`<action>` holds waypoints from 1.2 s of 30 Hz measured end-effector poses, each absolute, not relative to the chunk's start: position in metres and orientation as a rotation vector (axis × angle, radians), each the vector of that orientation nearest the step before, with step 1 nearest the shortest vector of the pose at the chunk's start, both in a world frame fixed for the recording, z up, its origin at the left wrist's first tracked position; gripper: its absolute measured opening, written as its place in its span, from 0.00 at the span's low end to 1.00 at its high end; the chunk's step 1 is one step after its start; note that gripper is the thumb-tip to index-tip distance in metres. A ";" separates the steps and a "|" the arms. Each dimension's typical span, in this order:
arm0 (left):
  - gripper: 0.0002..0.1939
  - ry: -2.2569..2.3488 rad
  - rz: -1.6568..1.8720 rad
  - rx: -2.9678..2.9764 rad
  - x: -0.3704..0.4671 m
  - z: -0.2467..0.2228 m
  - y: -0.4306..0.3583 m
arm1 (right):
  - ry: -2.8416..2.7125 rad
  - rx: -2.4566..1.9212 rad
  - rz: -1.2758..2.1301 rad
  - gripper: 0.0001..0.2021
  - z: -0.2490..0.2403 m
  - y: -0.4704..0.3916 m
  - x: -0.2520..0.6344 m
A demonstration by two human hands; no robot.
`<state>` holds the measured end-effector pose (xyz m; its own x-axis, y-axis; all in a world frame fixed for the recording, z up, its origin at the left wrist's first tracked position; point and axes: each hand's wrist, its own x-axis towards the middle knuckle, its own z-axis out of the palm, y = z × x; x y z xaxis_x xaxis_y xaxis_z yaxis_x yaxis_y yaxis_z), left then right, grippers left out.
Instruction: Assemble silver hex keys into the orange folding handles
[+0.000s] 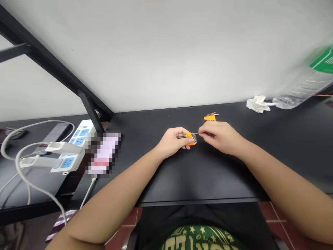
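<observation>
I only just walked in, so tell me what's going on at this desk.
A person's left hand grips an orange holder of bent metal keys. The right hand pinches a thin metal rod beside it; whether the rod is in the holder is too small to tell. Another orange holder, also with metal pieces, lies on the black desk beyond the right hand.

Green shirt (pixel 200 236), pale stars (pixel 192 229) and lettering (pixel 177 243); bare forearms (pixel 137 178).
</observation>
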<state>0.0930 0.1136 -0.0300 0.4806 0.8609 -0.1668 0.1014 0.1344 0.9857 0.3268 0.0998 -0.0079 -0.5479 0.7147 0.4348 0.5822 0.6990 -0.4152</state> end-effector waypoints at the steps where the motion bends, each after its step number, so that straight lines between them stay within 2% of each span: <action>1: 0.14 0.945 0.694 1.335 0.093 -0.030 0.113 | -2.313 -0.962 0.272 0.08 -0.008 0.100 0.327; 24: 0.15 0.995 0.634 1.390 0.092 -0.028 0.114 | -2.385 -0.842 0.038 0.14 -0.009 0.095 0.330; 28: 0.16 0.973 0.590 1.408 0.093 -0.029 0.114 | -2.447 -0.830 0.125 0.13 -0.010 0.088 0.315; 33: 0.17 0.901 0.587 1.411 0.094 -0.029 0.114 | -2.379 -0.740 0.434 0.10 -0.010 0.084 0.299; 36: 0.16 0.968 0.602 1.415 0.092 -0.025 0.114 | -2.275 -0.863 0.378 0.08 -0.009 0.091 0.312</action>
